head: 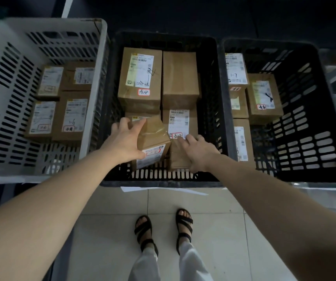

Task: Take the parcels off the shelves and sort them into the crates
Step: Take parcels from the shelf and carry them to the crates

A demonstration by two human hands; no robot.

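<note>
Left grip (122, 142) clamps a taped brown cardboard parcel (153, 136), right grip (198, 151) a plain brown parcel (178, 159); I judge sorting midway.

A: Crates?
B: Three are set side by side: white crate (4, 98) left, middle black crate (211, 88), right black crate (315, 118). Taped brown cartons (71, 118) with white labels are held in all.
A: Middle one?
B: Two tall cartons are stood side by side at the back. At the near wall a tilted parcel (153, 138) is gripped by the left hand (122, 142); a plain parcel (178, 159) beside it is held by the right hand (198, 153).
</note>
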